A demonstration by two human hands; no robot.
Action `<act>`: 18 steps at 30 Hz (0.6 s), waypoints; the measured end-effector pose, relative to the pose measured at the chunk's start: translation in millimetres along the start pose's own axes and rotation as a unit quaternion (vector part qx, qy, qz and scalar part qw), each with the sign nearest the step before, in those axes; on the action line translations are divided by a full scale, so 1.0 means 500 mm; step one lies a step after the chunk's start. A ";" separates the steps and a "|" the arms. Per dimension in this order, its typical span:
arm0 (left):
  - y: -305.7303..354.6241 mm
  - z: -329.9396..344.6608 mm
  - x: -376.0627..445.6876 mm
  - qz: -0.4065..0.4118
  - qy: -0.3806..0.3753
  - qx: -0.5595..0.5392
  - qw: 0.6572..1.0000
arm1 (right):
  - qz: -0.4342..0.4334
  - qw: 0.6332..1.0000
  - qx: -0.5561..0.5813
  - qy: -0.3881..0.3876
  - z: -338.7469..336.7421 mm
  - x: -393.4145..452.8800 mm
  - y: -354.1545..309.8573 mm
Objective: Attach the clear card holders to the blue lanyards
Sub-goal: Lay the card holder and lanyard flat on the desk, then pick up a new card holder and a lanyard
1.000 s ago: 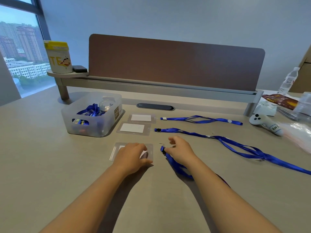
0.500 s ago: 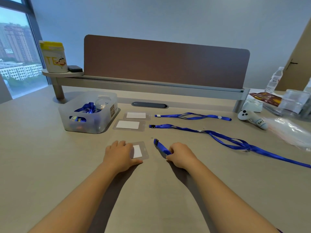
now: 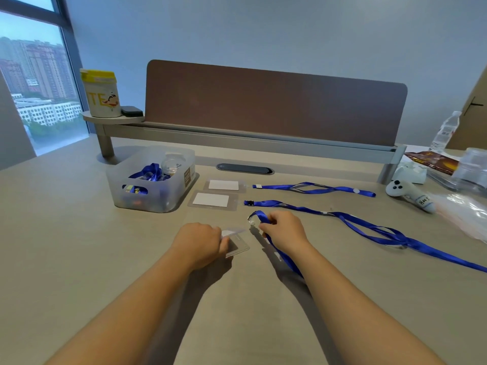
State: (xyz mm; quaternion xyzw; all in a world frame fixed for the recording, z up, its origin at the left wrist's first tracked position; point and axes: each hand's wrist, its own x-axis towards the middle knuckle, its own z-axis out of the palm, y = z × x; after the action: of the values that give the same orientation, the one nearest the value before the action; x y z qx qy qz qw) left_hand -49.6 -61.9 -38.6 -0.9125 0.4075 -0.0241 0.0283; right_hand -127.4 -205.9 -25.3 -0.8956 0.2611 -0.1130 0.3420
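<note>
My left hand (image 3: 201, 242) grips a clear card holder (image 3: 237, 243) near the middle of the table, its near edge tilted up off the surface. Just to its right, my right hand (image 3: 283, 231) pinches the clip end of a blue lanyard (image 3: 259, 217), whose strap runs back under my forearm. Two more clear card holders (image 3: 212, 200) (image 3: 224, 185) with white cards lie flat behind, each beside another blue lanyard (image 3: 369, 225) (image 3: 313, 188) stretched out to the right.
A translucent bin (image 3: 151, 180) with more lanyards stands at the back left. A brown divider panel (image 3: 274, 104) closes the back of the table. A white controller (image 3: 411, 194), plastic bags (image 3: 463, 214) and a water bottle (image 3: 445, 131) crowd the right side.
My left hand has gone from lying flat on the card holder to gripping it and raising its edge. My right hand has lifted the lanyard's clip end toward the holder.
</note>
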 end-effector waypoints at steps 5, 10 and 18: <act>-0.047 -0.036 -0.006 -0.038 0.044 -0.100 0.993 | -0.024 1.000 -0.014 0.012 -0.010 0.027 -0.059; -0.103 -0.082 -0.013 -0.095 0.110 -0.199 0.969 | -0.064 0.997 0.028 -0.024 -0.007 0.057 -0.149; -0.181 -0.090 -0.022 -0.154 0.154 -0.264 0.940 | -0.083 0.987 0.139 -0.002 0.032 0.072 -0.214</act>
State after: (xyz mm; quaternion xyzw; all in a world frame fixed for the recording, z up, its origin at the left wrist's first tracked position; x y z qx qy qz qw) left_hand 7.2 5.3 12.4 -0.9238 0.2536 -0.0596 -0.2807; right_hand -49.3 -149.6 35.6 -0.8583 0.1671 -0.1741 0.4530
